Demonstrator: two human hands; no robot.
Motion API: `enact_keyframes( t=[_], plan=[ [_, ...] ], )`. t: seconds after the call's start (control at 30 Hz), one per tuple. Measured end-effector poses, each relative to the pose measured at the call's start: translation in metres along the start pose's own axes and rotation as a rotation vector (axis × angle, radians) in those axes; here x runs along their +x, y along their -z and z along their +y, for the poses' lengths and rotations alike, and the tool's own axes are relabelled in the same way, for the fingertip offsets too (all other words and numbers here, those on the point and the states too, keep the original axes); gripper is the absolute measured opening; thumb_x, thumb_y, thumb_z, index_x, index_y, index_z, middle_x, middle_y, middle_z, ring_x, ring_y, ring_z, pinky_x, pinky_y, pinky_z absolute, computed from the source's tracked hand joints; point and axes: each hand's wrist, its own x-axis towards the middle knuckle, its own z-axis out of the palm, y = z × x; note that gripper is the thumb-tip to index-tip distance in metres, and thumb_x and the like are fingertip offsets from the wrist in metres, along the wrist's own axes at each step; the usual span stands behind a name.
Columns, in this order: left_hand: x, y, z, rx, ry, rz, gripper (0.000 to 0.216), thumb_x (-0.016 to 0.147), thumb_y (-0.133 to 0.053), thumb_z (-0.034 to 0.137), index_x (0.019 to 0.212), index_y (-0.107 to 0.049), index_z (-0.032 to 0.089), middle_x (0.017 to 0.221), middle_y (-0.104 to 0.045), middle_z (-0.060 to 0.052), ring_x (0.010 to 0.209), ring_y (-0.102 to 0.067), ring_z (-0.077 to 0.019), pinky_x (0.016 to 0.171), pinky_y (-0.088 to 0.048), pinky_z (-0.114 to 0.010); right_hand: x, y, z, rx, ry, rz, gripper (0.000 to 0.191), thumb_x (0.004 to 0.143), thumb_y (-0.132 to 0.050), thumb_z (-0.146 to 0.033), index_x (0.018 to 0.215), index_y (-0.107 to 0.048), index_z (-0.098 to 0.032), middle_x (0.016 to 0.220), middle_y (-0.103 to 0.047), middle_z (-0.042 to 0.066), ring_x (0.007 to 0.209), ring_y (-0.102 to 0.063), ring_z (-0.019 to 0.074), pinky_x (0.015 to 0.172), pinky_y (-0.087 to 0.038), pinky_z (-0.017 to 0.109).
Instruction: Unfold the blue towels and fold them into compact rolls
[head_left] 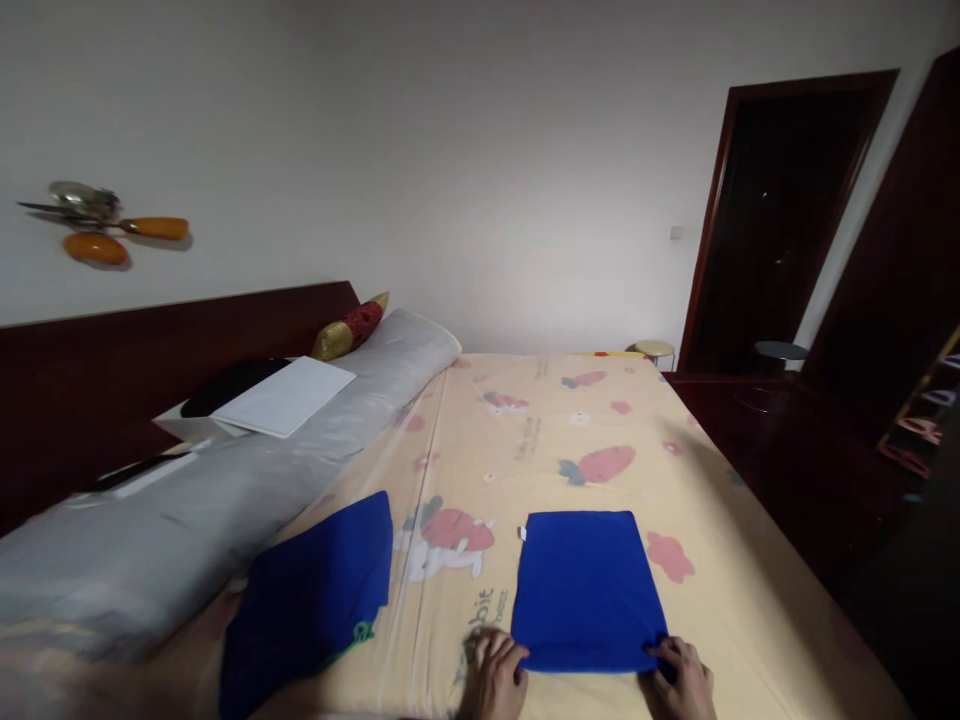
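A folded blue cloth (585,590) lies flat on the yellow patterned bed sheet (570,430), a small white tag at its far left corner. My left hand (495,675) rests at the cloth's near left corner, fingers curled onto its edge. At the near right corner my right hand (682,680) pinches the edge. A second blue garment (311,600), with a green mark near its hem, lies to the left on the sheet, untouched.
A long grey bolster (225,490) runs along the dark wooden headboard (112,380) at left, with a white flat box (289,395) and a red-gold cushion (352,328) on it. A dark doorway (780,220), stools and dark furniture stand at right.
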Motion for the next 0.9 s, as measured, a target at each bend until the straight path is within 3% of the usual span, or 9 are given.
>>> enact_keyframes(
  t=[0.17, 0.27, 0.33, 0.4, 0.5, 0.63, 0.7, 0.8, 0.9],
  plan=[
    [0.007, -0.004, 0.007, 0.036, 0.144, -0.032, 0.025, 0.066, -0.052, 0.004, 0.07, -0.064, 0.026, 0.076, -0.068, 0.004, 0.09, -0.062, -0.0187, 0.095, -0.035, -0.039, 0.001, 0.011, -0.006, -0.037, 0.008, -0.1, 0.027, 0.071, -0.049, -0.039, 0.082, -0.073, -0.035, 0.1, -0.071, 0.001, 0.102, -0.06, 0.0276, 0.087, -0.04, 0.044],
    [0.007, -0.013, 0.004, 0.087, 0.247, -0.093, 0.027, 0.069, -0.05, 0.004, 0.072, -0.067, 0.025, 0.078, -0.07, 0.003, 0.094, -0.063, -0.019, 0.098, -0.032, -0.04, 0.0, 0.008, -0.008, -0.079, 0.0, -0.058, 0.025, 0.072, -0.047, -0.038, 0.068, -0.071, -0.033, 0.087, -0.072, 0.0, 0.093, -0.063, 0.025, 0.08, -0.043, 0.039],
    [0.008, -0.022, 0.004, 0.147, 0.308, -0.111, 0.031, 0.07, -0.05, 0.006, 0.083, -0.071, 0.025, 0.094, -0.073, -0.002, 0.107, -0.06, -0.0232, 0.101, -0.03, -0.044, 0.0, 0.002, -0.01, -0.138, -0.021, 0.035, 0.024, 0.073, -0.047, -0.038, 0.071, -0.071, -0.033, 0.089, -0.071, 0.001, 0.092, -0.063, 0.0259, 0.077, -0.044, 0.039],
    [0.009, -0.033, 0.007, 0.216, 0.332, -0.101, 0.041, 0.07, -0.05, 0.007, 0.101, -0.07, 0.024, 0.116, -0.069, -0.007, 0.121, -0.052, -0.0285, 0.104, -0.029, -0.05, 0.001, -0.008, -0.016, -0.199, -0.04, 0.153, 0.027, 0.074, -0.047, -0.034, 0.085, -0.072, -0.032, 0.098, -0.071, 0.005, 0.097, -0.062, 0.0282, 0.08, -0.044, 0.044],
    [0.01, -0.052, 0.023, 0.196, 0.174, -0.105, 0.058, 0.073, -0.042, 0.003, 0.122, -0.062, 0.026, 0.132, -0.06, -0.005, 0.127, -0.049, -0.0251, 0.107, -0.033, -0.047, -0.001, -0.026, -0.037, -0.197, 0.078, 0.204, 0.04, 0.076, -0.045, -0.025, 0.108, -0.067, -0.031, 0.116, -0.068, 0.007, 0.108, -0.06, 0.028, 0.089, -0.043, 0.046],
    [0.007, -0.07, 0.046, 0.026, -0.215, -0.166, 0.062, 0.082, -0.035, 0.005, 0.139, -0.044, 0.028, 0.14, -0.053, 0.001, 0.128, -0.048, -0.0164, 0.107, -0.042, -0.035, -0.007, -0.053, -0.067, -0.102, 0.372, -0.016, 0.047, 0.086, -0.038, -0.025, 0.129, -0.055, -0.03, 0.135, -0.057, 0.002, 0.126, -0.051, 0.0214, 0.103, -0.038, 0.039],
    [0.005, -0.069, 0.046, 0.006, -0.302, -0.175, 0.057, 0.09, -0.036, 0.015, 0.144, -0.033, 0.031, 0.145, -0.046, 0.002, 0.13, -0.046, -0.0168, 0.108, -0.042, -0.036, -0.009, -0.06, -0.068, -0.117, 0.424, -0.055, 0.046, 0.09, -0.036, -0.03, 0.134, -0.051, -0.028, 0.139, -0.053, 0.002, 0.13, -0.047, 0.021, 0.106, -0.036, 0.041],
    [0.001, -0.058, 0.023, 0.084, -0.19, -0.15, 0.052, 0.095, -0.032, 0.026, 0.146, -0.024, 0.034, 0.149, -0.039, 0.002, 0.133, -0.042, -0.0175, 0.108, -0.04, -0.039, -0.008, -0.059, -0.046, -0.199, 0.378, 0.065, 0.044, 0.093, -0.035, -0.037, 0.132, -0.053, -0.029, 0.14, -0.051, 0.002, 0.133, -0.042, 0.0234, 0.107, -0.035, 0.045],
    [-0.005, -0.047, -0.008, 0.201, -0.011, -0.088, 0.05, 0.095, -0.032, 0.026, 0.144, -0.028, 0.035, 0.149, -0.039, 0.001, 0.135, -0.039, -0.0205, 0.11, -0.035, -0.046, -0.004, -0.05, -0.019, -0.269, 0.245, 0.198, 0.044, 0.093, -0.032, -0.04, 0.129, -0.057, -0.028, 0.14, -0.05, 0.003, 0.134, -0.042, 0.0256, 0.106, -0.035, 0.05]
  ],
)
